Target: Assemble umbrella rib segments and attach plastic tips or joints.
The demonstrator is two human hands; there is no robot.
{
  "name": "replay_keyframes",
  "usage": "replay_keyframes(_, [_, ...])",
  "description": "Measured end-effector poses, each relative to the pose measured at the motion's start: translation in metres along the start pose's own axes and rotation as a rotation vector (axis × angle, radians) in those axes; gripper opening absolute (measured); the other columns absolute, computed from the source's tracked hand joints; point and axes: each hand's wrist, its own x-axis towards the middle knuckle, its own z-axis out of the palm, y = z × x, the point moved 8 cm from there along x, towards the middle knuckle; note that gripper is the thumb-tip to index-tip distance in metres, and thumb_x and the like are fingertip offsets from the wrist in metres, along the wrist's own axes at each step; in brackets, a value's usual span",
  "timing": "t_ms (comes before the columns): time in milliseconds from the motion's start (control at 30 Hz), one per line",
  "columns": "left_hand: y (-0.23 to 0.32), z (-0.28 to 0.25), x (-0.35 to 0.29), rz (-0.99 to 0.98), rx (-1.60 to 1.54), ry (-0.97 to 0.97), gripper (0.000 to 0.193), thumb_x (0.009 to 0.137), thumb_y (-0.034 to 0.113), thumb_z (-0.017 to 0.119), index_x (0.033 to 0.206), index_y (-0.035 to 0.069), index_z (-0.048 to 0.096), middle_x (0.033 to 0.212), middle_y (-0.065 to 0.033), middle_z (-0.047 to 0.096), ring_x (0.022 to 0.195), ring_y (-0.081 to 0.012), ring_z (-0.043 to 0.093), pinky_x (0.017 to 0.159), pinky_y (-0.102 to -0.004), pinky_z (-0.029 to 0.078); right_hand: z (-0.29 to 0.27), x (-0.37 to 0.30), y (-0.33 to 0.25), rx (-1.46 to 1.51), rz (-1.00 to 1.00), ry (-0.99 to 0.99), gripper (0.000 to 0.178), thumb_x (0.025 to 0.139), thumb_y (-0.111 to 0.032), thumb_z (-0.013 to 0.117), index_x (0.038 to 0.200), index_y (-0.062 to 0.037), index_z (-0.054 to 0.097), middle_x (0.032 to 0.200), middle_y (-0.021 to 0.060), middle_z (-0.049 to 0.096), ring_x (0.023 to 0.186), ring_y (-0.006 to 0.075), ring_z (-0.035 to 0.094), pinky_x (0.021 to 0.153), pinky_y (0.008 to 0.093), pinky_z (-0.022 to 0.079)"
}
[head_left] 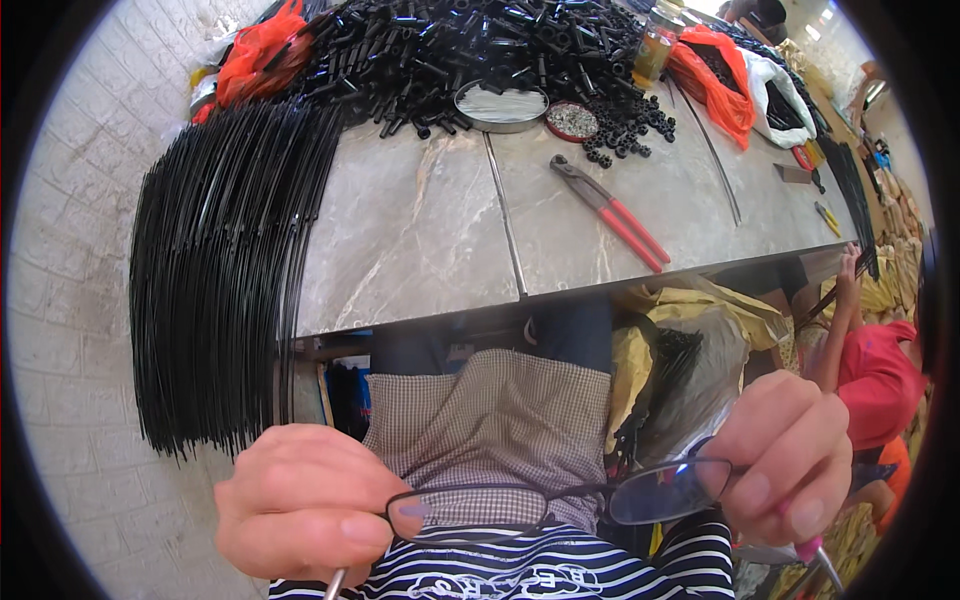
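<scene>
While both hands are raised close to the camera, a pair of dark-framed eyeglasses (pixel 560 500) is held between them, low in the view and above the person's lap. Left hand (pixel 305 505): fingers closed on the left end of the frame, the thumb pressed over the lens rim. Right hand (pixel 790 455): fingers clamped on the right lens edge; a thin pink-tipped temple arm projects below this hand. A checked cloth (pixel 500 420) and a striped garment (pixel 560 565) lie beneath the eyeglasses. Beyond them, well apart from the hands, a grey marble-patterned surface (pixel 420 230) carries red-handled pliers (pixel 610 212), a round metal tin (pixel 500 105), a smaller red-rimmed dish (pixel 572 120) and a heap of short black tubes (pixel 480 45). A thick bundle of thin black rods (pixel 225 260) hangs over the surface's left edge. Orange bags (pixel 715 75) sit at the far side. At right, another person in a red top (pixel 875 375) sits beside the surface.
</scene>
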Motion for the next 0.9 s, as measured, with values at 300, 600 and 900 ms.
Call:
replay_keyframes(300, [0.007, 0.0, -0.002, 0.092, -0.016, 0.061, 0.034, 0.084, -0.003, 0.073, 0.111, 0.005, 0.053, 0.082, -0.0055, 0.057, 0.047, -0.0135, 0.057, 0.042, -0.0248, 0.048, -0.007, -0.003, -0.02, 0.178, -0.041, 0.021, 0.044, 0.085, -0.005, 0.073, 0.129, -0.0063, 0.067, 0.098, 0.0115, 0.072, 0.047, 0.0136, 0.059, 0.055, 0.0305, 0.061])
replay_keyframes(600, [0.011, 0.004, -0.006, 0.082, -0.112, 0.066, 0.037, 0.083, -0.004, 0.075, 0.112, 0.006, 0.054, 0.083, -0.0066, 0.058, 0.044, -0.0136, 0.058, 0.04, -0.024, 0.05, 0.001, -0.003, -0.036, -0.018, -0.092, 0.02, 0.042, 0.093, -0.012, 0.066, 0.135, -0.0165, 0.063, 0.106, 0.0083, 0.066, 0.073, 0.0206, 0.057, 0.06, 0.0321, 0.054])
replay_keyframes(900, [0.004, 0.01, 0.007, 0.08, -0.131, 0.229, 0.012, 0.095, 0.005, 0.064, 0.105, 0.009, 0.058, 0.082, -0.0064, 0.051, 0.045, -0.0126, 0.052, 0.036, -0.0221, 0.046, -0.01, -0.004, -0.047, -0.11, -0.178, 0.594, 0.018, 0.078, -0.008, 0.078, 0.094, -0.0152, 0.081, 0.083, -0.0003, 0.073, 0.05, 0.0112, 0.056, 0.048, 0.0242, 0.056])
